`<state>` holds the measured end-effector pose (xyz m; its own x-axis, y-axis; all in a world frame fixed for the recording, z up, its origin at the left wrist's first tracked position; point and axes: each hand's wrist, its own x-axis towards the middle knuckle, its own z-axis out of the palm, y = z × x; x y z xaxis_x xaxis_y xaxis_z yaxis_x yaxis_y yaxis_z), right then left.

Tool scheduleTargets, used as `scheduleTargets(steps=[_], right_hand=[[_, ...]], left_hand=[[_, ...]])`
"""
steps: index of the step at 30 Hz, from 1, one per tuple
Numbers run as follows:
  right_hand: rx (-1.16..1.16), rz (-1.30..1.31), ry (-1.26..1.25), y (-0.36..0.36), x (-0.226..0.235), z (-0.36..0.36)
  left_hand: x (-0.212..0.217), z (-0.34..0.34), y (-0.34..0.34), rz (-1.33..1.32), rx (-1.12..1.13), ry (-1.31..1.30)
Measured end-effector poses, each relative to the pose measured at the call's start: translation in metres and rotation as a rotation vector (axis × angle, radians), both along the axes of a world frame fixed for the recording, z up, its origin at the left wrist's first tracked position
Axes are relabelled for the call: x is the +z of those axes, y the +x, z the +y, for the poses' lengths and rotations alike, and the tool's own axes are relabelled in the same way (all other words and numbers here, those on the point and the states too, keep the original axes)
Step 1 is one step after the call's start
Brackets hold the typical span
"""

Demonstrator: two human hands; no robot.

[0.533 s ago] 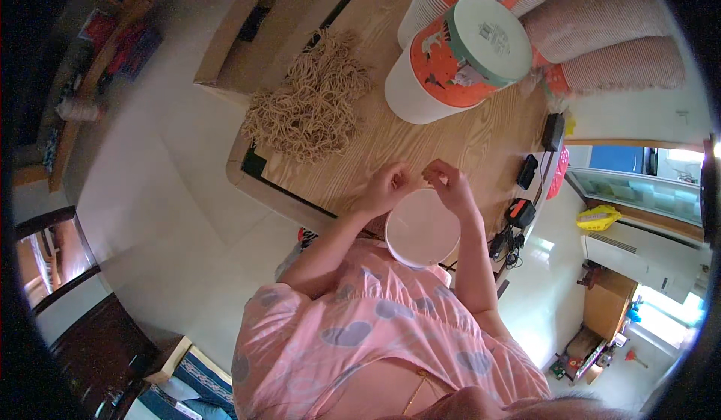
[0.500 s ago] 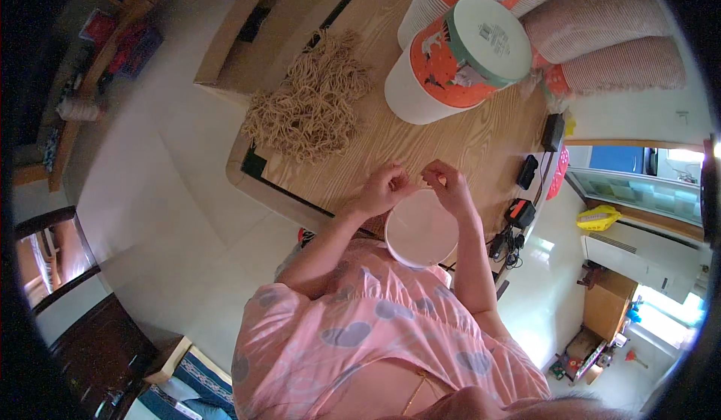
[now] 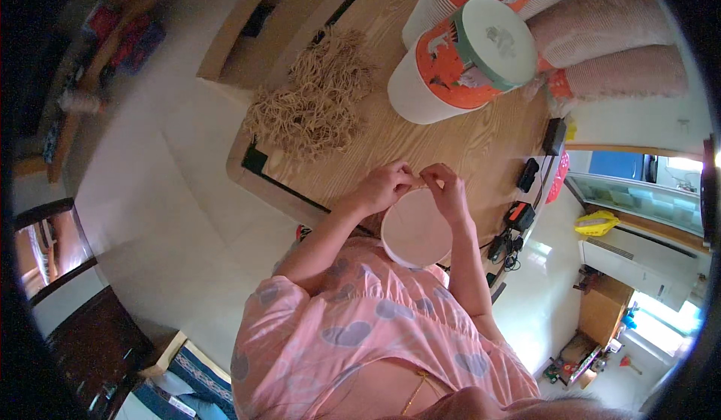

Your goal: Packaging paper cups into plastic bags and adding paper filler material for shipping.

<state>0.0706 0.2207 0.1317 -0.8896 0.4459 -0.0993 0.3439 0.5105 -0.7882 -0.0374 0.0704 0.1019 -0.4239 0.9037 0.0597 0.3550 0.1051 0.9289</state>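
A white round bucket [image 3: 417, 228] stands close against my body, its open mouth facing up. At its far rim my left hand [image 3: 390, 184] and my right hand [image 3: 446, 193] meet, almost touching. The fingertips of both are pinched together; whatever lies between them is too small to make out, though a thin cord may be there. Beyond my left hand a loose heap of tan cord pieces [image 3: 315, 97] lies on the wooden table [image 3: 451, 146].
Upside-down stacks of white and orange buckets [image 3: 432, 93] with green rims stand at the table's far side. Plastic-wrapped stacks of ribbed cups [image 3: 623, 74] lie to their right. Black adapters and cables [image 3: 518, 217] line the right edge. A cardboard box [image 3: 282, 14] sits behind the cord.
My hands have come closer together, and the left fingers have closed into a pinch beside the right ones at the bucket's rim. The bucket has shifted slightly left in view.
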Motion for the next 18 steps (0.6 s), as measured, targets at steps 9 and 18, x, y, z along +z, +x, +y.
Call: scheduleTargets(steps=[9, 18], right_hand=[[-0.005, 0.004, -0.020, 0.004, 0.011, -0.007], [-0.138, -0.008, 0.092, 0.018, 0.026, -0.018]], left_hand=[[0.008, 0.010, 0.014, 0.185, 0.056, -0.001], [-0.010, 0.017, 0.026, -0.671, 0.228, 0.028]])
